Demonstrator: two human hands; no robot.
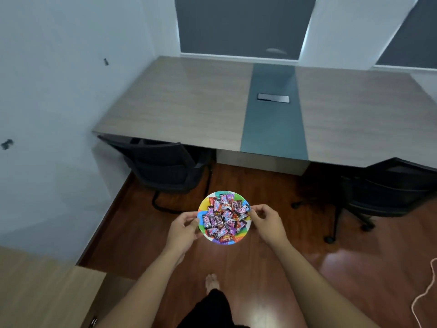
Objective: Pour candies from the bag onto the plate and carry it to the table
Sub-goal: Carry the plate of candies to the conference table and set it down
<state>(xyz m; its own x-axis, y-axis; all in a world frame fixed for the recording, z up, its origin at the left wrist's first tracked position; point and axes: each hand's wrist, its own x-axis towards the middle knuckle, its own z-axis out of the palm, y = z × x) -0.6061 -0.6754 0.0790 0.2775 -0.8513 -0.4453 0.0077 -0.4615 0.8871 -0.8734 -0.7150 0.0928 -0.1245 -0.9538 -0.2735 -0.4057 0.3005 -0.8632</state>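
Midway, a rainbow plate (203, 207) heaped with wrapped candies (223, 216) is being held level over the floor, its opposite rims being pinched by the left hand (184, 229) and right hand (267, 221), with the desk (189, 102) lying straight ahead.

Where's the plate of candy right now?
In the head view, the plate sits low and centre, held at its rim between the left hand and right hand, above the wood floor and short of the table.
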